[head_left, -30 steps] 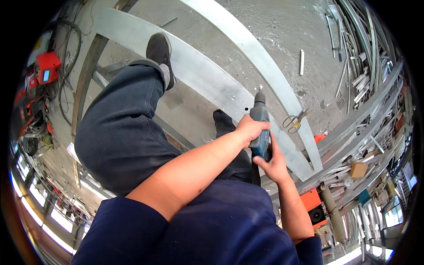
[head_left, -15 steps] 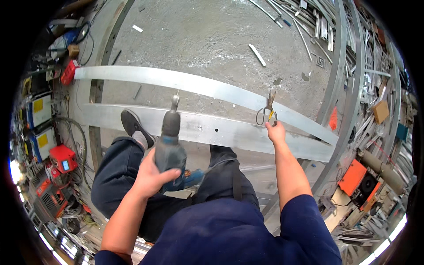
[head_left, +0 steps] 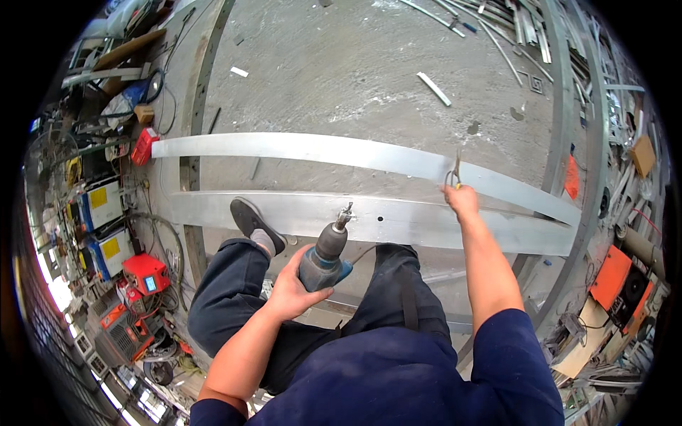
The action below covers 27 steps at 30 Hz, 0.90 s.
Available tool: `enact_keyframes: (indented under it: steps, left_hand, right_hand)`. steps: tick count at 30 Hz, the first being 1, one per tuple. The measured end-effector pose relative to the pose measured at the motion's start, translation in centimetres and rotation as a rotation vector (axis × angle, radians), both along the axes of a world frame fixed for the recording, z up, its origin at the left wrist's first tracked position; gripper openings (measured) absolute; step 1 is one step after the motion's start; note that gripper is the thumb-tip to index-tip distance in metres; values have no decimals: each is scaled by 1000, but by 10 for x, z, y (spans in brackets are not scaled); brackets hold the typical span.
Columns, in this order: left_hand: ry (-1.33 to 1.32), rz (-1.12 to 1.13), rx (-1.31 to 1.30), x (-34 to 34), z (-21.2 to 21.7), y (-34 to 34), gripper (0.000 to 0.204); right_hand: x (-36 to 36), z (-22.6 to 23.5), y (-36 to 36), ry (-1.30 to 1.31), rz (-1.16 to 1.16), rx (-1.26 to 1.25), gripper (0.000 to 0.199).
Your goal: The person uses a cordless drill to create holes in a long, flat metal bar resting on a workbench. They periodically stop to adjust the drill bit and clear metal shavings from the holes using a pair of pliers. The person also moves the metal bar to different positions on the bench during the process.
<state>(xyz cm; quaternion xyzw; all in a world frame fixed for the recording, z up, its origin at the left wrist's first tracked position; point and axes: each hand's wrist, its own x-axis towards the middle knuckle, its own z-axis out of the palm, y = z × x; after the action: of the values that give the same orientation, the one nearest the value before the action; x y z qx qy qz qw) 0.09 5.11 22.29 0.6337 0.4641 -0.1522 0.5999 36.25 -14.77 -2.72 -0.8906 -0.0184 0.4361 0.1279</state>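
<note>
Two metal strips (head_left: 291, 147), concrete floor (head_left: 341, 85)

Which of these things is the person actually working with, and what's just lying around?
Apparently in use:
drill, in the left hand
scissors, at the right hand
nearer metal strip, with a dark hole
farther metal strip

Apparently lying about:
short white strip on the floor
cardboard box, right
red machine, left

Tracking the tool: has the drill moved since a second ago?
Yes, leftward: the drill was right of the hole in the nearer strip, now left of it.
</note>
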Motion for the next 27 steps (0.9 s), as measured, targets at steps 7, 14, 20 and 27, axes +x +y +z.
enact_keyframes:
  steps: [7,14,20,27]
  left_hand:
    - [-136,-126,123,15,16,-2,88]
    - [-195,-204,213,21,35,-4,86]
    - [-291,-209,257,7,32,-3,87]
    - [-313,-219,300,0,28,-4,90]
  right_hand:
    - [-55,164,-12,-170,203,696,59]
    - [-86,303,-14,-171,536,465,68]
    - [-119,341,-2,-352,707,484,72]
    - [-130,355,7,-505,792,355,75]
